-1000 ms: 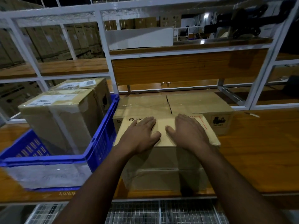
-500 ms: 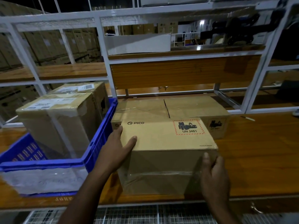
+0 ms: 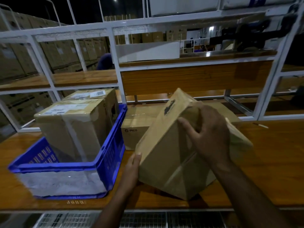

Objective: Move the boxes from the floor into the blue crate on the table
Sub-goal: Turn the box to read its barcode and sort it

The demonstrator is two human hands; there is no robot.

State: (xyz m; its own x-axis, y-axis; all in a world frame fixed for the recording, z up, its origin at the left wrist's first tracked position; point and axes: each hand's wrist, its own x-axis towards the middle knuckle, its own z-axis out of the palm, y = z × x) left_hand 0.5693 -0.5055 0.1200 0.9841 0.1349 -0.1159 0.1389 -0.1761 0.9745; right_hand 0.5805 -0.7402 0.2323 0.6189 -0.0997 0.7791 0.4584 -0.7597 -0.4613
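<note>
**A:** What is the person holding?

**B:** A tilted cardboard box [image 3: 166, 150], raised on one corner above the wooden surface [image 3: 271, 162]. The right hand [image 3: 209, 137] has its grip clamped over the box's upper edge, fingers curled round it. The left hand [image 3: 131, 170] supports the lower left corner; its thumb lies along the side, and whether its fingers curl underneath cannot be told.

**A:** Where is the blue crate?

**B:** The blue crate [image 3: 108, 155] sits on the surface just left of the held box. Two taped cardboard boxes stand inside it, a nearer one [image 3: 70, 129] and a farther one [image 3: 95, 96] touching behind it.

**A:** Anything else nearby?

**B:** A box marked PICO [image 3: 134, 129] rests on the surface behind the tilted one, beside the crate. A white metal rack [image 3: 115, 63] with wooden shelves rises beyond.
</note>
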